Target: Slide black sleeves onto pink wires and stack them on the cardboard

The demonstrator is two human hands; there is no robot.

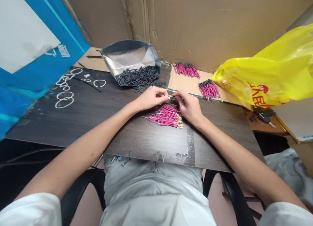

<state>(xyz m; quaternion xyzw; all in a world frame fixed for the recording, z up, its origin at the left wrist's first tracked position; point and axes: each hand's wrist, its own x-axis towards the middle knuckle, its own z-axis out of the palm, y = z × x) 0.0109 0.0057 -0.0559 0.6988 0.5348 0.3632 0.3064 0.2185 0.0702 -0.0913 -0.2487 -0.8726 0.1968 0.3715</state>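
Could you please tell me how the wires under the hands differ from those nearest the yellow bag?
The nearer wires show gold-coloured tips; the bundle near the yellow bag shows black ends. The nearer wires lie on bare tabletop, the bundle on cardboard. Both are pink.
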